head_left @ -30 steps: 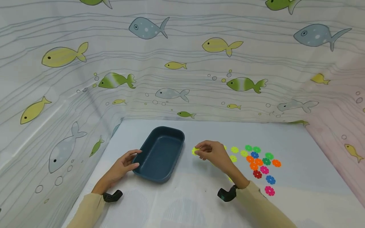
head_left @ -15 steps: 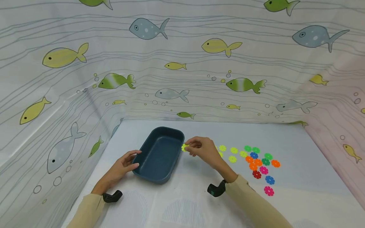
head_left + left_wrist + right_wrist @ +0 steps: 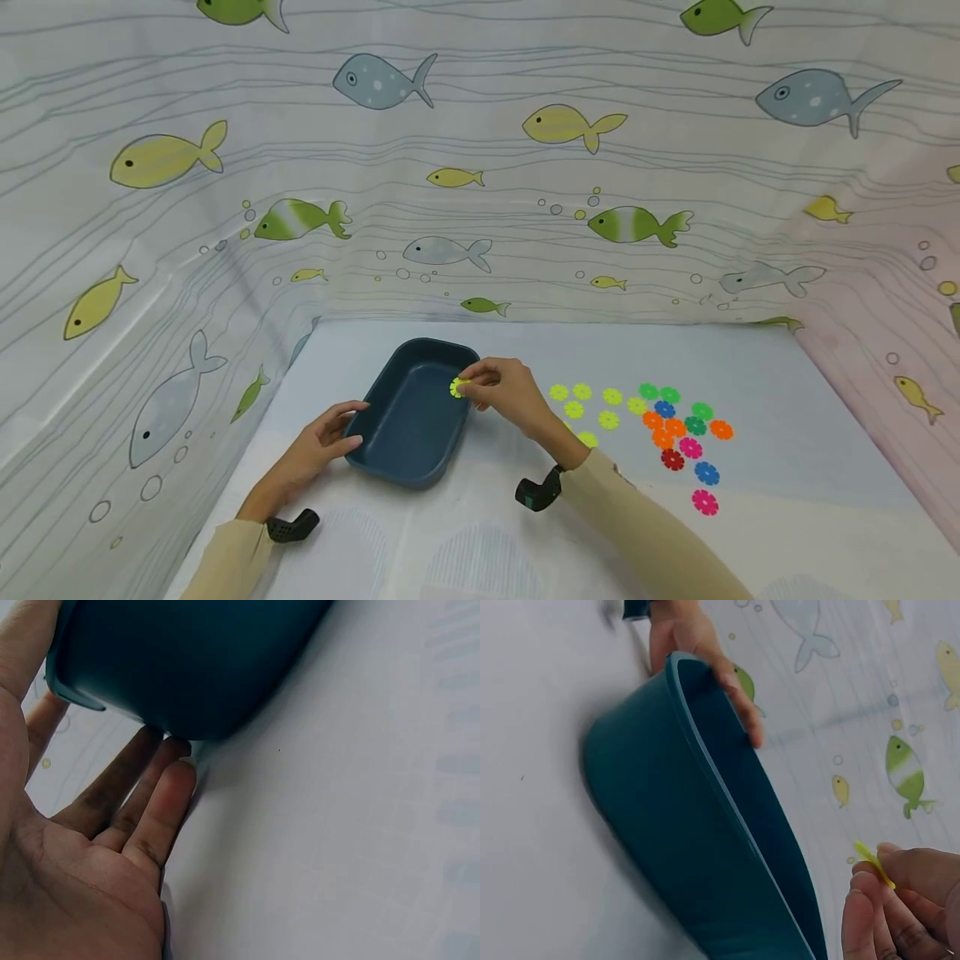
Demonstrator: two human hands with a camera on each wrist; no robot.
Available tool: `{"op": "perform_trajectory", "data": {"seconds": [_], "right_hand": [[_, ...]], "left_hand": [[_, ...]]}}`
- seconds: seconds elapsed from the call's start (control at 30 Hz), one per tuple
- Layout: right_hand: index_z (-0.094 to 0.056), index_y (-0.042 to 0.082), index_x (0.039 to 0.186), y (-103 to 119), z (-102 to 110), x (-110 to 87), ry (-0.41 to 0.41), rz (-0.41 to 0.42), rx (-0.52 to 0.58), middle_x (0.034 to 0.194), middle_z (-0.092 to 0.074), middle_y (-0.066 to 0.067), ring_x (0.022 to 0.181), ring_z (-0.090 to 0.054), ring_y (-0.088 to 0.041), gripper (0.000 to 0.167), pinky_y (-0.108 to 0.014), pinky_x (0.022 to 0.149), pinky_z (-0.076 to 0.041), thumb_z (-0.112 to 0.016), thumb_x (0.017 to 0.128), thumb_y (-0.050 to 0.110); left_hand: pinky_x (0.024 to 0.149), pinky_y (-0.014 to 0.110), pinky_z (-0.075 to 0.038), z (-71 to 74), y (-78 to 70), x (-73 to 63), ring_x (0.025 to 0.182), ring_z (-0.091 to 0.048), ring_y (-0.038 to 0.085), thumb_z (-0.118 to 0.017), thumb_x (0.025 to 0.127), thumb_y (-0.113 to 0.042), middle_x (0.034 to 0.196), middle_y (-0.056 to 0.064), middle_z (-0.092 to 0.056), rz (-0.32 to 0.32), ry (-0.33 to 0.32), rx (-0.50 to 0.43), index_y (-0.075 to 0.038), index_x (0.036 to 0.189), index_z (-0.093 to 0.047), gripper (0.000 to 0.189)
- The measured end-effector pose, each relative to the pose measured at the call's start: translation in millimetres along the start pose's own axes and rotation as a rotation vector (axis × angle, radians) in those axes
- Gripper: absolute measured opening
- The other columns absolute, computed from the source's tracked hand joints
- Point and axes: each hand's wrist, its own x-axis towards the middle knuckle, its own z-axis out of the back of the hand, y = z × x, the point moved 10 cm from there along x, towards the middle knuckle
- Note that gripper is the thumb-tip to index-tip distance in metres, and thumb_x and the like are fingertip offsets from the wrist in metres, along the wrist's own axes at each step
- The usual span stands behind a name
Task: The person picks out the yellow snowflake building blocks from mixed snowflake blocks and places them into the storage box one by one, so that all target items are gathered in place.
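A dark blue plastic tub with rounded corners stands left of centre on the white table. My left hand holds its left side, thumb and index finger at the rim; the left wrist view shows the other fingers against its outer wall. Between thumb and fingertips of my right hand is a yellow notched plastic disc, over the right part of the tub's opening. The right wrist view shows this yellow disc edge-on, above the rim. Nothing shows on the visible part of the tub's floor.
Several yellow notched discs lie right of my right hand. Beyond them sit orange, green, blue, pink and dark red ones. A fish-patterned sheet walls the table's back and sides.
My right hand has moved left with the yellow disc, from the table beside the tub to over the tub's opening. My left hand has kept its place on the tub.
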Motion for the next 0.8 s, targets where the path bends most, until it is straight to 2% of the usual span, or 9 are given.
{"op": "perform_trajectory", "data": {"seconds": [0.07, 0.13, 0.23, 0.3, 0.37, 0.43, 0.57, 0.8], "right_hand": [[-0.076, 0.007, 0.107, -0.6, -3.9, 2.3, 0.0, -0.006, 0.012, 0.091, -0.076, -0.008, 0.079, -0.072, -0.037, 0.019, -0.05, 0.076, -0.06, -0.081, 0.091, 0.018], [-0.076, 0.007, 0.106, -1.0, -7.1, 5.0, -0.007, -0.013, 0.021, 0.09, -0.076, -0.006, 0.08, -0.071, -0.04, 0.019, -0.052, 0.077, -0.059, -0.081, 0.091, 0.017], [-0.077, 0.008, 0.105, -1.9, -11.7, 9.6, -0.018, -0.033, 0.021, 0.089, -0.076, -0.005, 0.077, -0.072, -0.036, 0.018, -0.052, 0.077, -0.059, -0.081, 0.091, 0.017], [-0.077, 0.008, 0.104, -3.4, -15.3, 13.0, -0.025, -0.049, 0.028, 0.089, -0.076, -0.004, 0.076, -0.072, -0.032, 0.017, -0.045, 0.075, -0.061, -0.082, 0.09, 0.017], [-0.077, 0.008, 0.104, -4.3, -19.0, 16.4, -0.029, -0.063, 0.039, 0.089, -0.076, -0.003, 0.074, -0.073, -0.026, 0.016, -0.038, 0.072, -0.061, -0.082, 0.09, 0.016], [-0.076, 0.008, 0.104, -5.2, -23.1, 20.1, -0.029, -0.076, 0.055, 0.089, -0.076, -0.004, 0.074, -0.073, -0.025, 0.016, -0.033, 0.07, -0.061, -0.082, 0.09, 0.015], [-0.076, 0.007, 0.104, -5.7, -30.8, 27.9, -0.028, -0.092, 0.071, 0.088, -0.076, -0.005, 0.074, -0.073, -0.027, 0.015, -0.033, 0.069, -0.061, -0.081, 0.091, 0.014], [-0.076, 0.007, 0.102, -4.0, -40.5, 38.6, -0.044, -0.098, 0.023, 0.085, -0.075, -0.002, 0.069, -0.072, -0.021, 0.013, -0.031, 0.066, -0.06, -0.081, 0.091, 0.012]], "left_hand": [[0.101, 0.017, -0.043, -0.4, 0.0, -0.3, 0.136, -0.039, -0.002, -0.065, 0.103, -0.012, 0.163, 0.015, -0.03, -0.001, -0.002, 0.001, -0.017, 0.154, -0.043, 0.056], [0.101, 0.016, -0.042, -0.3, -0.3, -0.6, 0.142, -0.036, 0.007, -0.065, 0.103, -0.013, 0.164, 0.014, -0.029, 0.003, -0.005, 0.008, -0.017, 0.154, -0.043, 0.056], [0.101, 0.016, -0.042, 0.1, -0.9, -0.7, 0.143, -0.035, 0.01, -0.066, 0.102, -0.014, 0.164, 0.013, -0.03, 0.011, -0.011, 0.018, -0.018, 0.154, -0.044, 0.056], [0.101, 0.016, -0.042, -0.2, -1.5, -0.8, 0.143, -0.036, 0.01, -0.066, 0.102, -0.015, 0.164, 0.013, -0.03, 0.015, -0.012, 0.019, -0.018, 0.154, -0.044, 0.056], [0.101, 0.017, -0.043, -1.1, -2.2, -0.4, 0.137, -0.039, 0.001, -0.066, 0.102, -0.014, 0.163, 0.014, -0.03, 0.014, -0.009, 0.011, -0.017, 0.154, -0.044, 0.056], [0.101, 0.018, -0.044, -2.1, -3.1, 0.0, 0.135, -0.041, -0.002, -0.066, 0.102, -0.013, 0.163, 0.015, -0.031, 0.011, -0.005, -0.003, -0.016, 0.154, -0.043, 0.056], [0.1, 0.019, -0.045, -2.4, -3.5, 0.1, 0.134, -0.043, -0.001, -0.065, 0.103, -0.012, 0.162, 0.016, -0.031, 0.011, -0.001, -0.019, -0.015, 0.154, -0.043, 0.056], [0.1, 0.017, -0.043, 0.9, -0.8, -1.1, 0.134, -0.042, 0.0, -0.067, 0.102, -0.014, 0.161, 0.014, -0.034, 0.023, -0.021, 0.013, -0.016, 0.154, -0.044, 0.057]]}}
